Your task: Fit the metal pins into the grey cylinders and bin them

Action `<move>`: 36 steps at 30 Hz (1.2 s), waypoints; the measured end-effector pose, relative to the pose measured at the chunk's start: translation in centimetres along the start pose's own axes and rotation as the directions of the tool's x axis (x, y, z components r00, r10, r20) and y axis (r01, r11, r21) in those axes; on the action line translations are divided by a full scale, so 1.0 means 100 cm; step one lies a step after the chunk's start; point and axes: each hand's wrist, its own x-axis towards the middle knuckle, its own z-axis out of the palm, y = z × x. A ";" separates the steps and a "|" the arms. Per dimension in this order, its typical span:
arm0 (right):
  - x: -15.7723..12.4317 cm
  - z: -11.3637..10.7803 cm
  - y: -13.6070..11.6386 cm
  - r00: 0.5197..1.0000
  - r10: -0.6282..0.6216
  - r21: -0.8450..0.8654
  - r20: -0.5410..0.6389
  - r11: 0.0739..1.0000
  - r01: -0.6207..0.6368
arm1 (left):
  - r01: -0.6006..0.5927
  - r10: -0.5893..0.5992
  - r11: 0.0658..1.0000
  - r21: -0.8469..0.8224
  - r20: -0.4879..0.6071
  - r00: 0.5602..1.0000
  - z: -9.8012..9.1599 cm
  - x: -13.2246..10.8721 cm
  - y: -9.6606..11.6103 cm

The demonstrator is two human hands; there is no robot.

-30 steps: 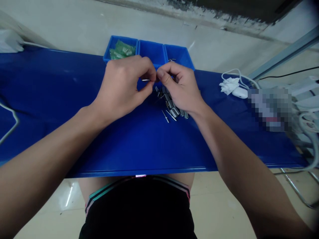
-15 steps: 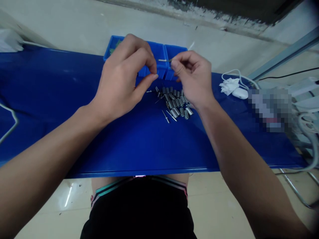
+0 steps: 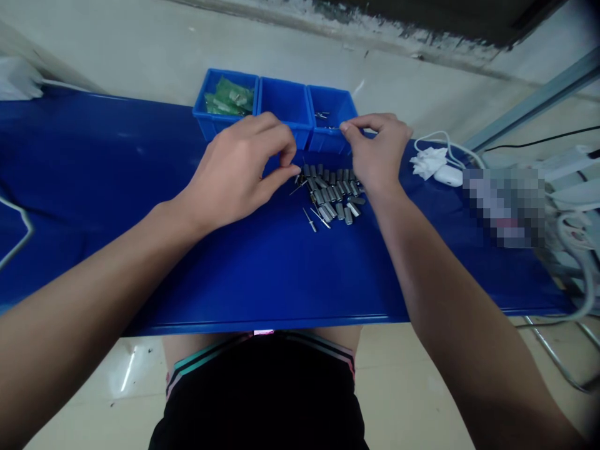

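Note:
Several grey metal cylinders (image 3: 327,195) lie in a pile on the blue table, with thin rivets (image 3: 310,220) at the pile's left and front edges. My left hand (image 3: 248,165) hovers at the pile's left end, thumb and index finger curled near some rivets; whether it pinches one is hard to see. Over the front edge of the right blue bin (image 3: 330,139) is my right hand (image 3: 377,147), its thumb and index finger closed on a thin rivet pointing left. A few rivets (image 3: 322,115) lie inside that bin.
The left blue bin (image 3: 204,125) holds green plastic bags (image 3: 229,97); the middle bin (image 3: 284,103) stands between the others. Crumpled white tissue (image 3: 429,162), a white rounded case (image 3: 449,175) and cables are on the right. The table's front edge (image 3: 281,326) is near my lap.
My right hand has moved right with the rivet, to the right bin's front edge. My left hand has come down towards the pile, uncovering the left bin.

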 end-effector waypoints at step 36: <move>-0.048 -0.030 -0.082 0.815 -0.375 -0.001 0.443 0.908 0.419 | 0.071 -0.100 0.993 0.092 0.359 0.928 0.010 -0.004 -0.007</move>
